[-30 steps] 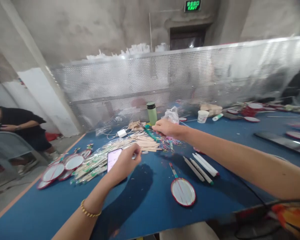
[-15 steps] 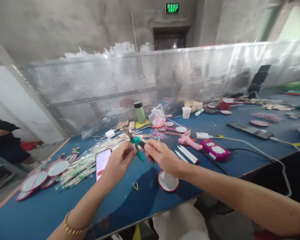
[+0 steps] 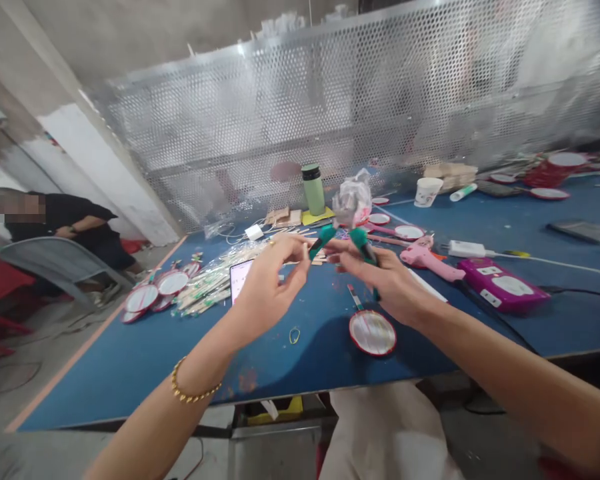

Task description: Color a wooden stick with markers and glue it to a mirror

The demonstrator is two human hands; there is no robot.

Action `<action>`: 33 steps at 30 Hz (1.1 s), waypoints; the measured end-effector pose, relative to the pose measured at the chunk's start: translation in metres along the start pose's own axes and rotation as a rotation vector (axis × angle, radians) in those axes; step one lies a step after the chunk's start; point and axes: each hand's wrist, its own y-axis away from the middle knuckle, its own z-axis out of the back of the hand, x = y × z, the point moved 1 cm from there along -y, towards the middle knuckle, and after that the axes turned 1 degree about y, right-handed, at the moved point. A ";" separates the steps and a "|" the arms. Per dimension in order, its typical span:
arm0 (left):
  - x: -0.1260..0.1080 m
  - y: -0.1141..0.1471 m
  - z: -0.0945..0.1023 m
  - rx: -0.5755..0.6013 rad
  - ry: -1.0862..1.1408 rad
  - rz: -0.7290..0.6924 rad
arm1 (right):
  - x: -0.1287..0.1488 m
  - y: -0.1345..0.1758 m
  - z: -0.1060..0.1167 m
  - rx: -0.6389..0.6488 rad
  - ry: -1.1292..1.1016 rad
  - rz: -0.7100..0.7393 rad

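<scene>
Above the table, a pair of pliers (image 3: 359, 239) with teal-and-black handles is spread wide between my hands, its jaws blurred and pointing away from me. My left hand (image 3: 267, 283) pinches one handle. My right hand (image 3: 397, 283) has its fingers around the other. Below them lies a round white disc with a red rim (image 3: 373, 333), a short stick reaching from its far edge. Left of it is a small yellowish loop (image 3: 294, 335). A lit phone (image 3: 239, 275) is partly hidden behind my left hand.
Wooden sticks in clear plastic (image 3: 207, 287) and red-rimmed discs (image 3: 173, 283) lie left. To the right are a pink glue gun (image 3: 430, 259) and purple power strip (image 3: 503, 285). Behind stand a green bottle (image 3: 313, 192), paper cup (image 3: 428, 193) and perforated metal screen (image 3: 260, 107). A seated person (image 3: 70, 220) is far left.
The pliers' handles have gone from close together to wide apart, with my left hand now on one of them. The view has tilted down and swung left.
</scene>
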 end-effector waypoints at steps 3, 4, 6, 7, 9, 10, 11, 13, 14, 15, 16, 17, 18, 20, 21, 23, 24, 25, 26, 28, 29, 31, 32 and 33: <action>0.007 0.021 0.011 0.216 -0.123 0.235 | 0.003 0.004 0.009 0.033 -0.316 -0.047; 0.010 0.030 0.011 0.310 -0.138 0.288 | 0.004 0.004 0.013 0.032 -0.377 -0.045; 0.016 0.046 0.008 0.481 -0.249 0.319 | 0.005 0.002 0.022 -0.013 -0.410 -0.018; 0.018 0.052 0.005 0.558 -0.332 0.358 | 0.006 0.000 0.027 -0.051 -0.395 0.003; 0.023 0.062 -0.003 0.649 -0.506 0.466 | 0.007 -0.003 0.034 -0.118 -0.349 0.057; 0.025 0.064 -0.007 0.660 -0.576 0.493 | 0.009 -0.005 0.037 -0.132 -0.333 0.083; 0.027 0.066 -0.010 0.678 -0.617 0.492 | 0.010 -0.005 0.039 -0.131 -0.324 0.107; 0.030 0.068 -0.017 0.709 -0.652 0.453 | 0.015 -0.006 0.040 -0.101 -0.323 0.139; 0.032 0.068 -0.019 0.730 -0.658 0.431 | 0.017 -0.005 0.040 -0.085 -0.329 0.152; 0.034 0.068 -0.020 0.748 -0.666 0.416 | 0.019 -0.005 0.040 -0.072 -0.343 0.164; 0.036 0.067 -0.021 0.754 -0.669 0.404 | 0.021 -0.004 0.040 -0.067 -0.367 0.174; 0.038 0.064 -0.021 0.745 -0.669 0.394 | 0.023 -0.003 0.040 -0.070 -0.398 0.181; 0.040 0.059 -0.022 0.724 -0.664 0.386 | 0.023 -0.002 0.040 -0.078 -0.430 0.185; 0.044 0.041 -0.024 0.647 -0.632 0.363 | 0.022 0.001 0.042 -0.107 -0.479 0.177; 0.046 0.028 -0.027 0.616 -0.623 0.352 | 0.021 0.003 0.042 -0.120 -0.496 0.170; 0.050 -0.007 -0.037 0.534 -0.596 0.319 | 0.018 0.008 0.043 -0.130 -0.520 0.153; 0.053 -0.026 -0.045 0.493 -0.582 0.303 | 0.017 0.011 0.044 -0.131 -0.528 0.147; 0.055 -0.045 -0.055 0.458 -0.564 0.285 | 0.017 0.014 0.044 -0.125 -0.527 0.137; 0.058 -0.062 -0.065 0.430 -0.543 0.269 | 0.018 0.016 0.045 -0.116 -0.515 0.123; 0.065 -0.088 -0.084 0.410 -0.495 0.252 | 0.020 0.021 0.047 -0.107 -0.463 0.079; 0.068 -0.096 -0.092 0.416 -0.469 0.251 | 0.022 0.023 0.049 -0.108 -0.424 0.055; 0.072 -0.102 -0.097 0.424 -0.415 0.253 | 0.023 0.026 0.053 -0.129 -0.324 0.012; 0.072 -0.101 -0.094 0.424 -0.387 0.253 | 0.023 0.027 0.055 -0.145 -0.271 -0.001; 0.071 -0.096 -0.088 0.420 -0.359 0.250 | 0.023 0.029 0.058 -0.156 -0.226 -0.014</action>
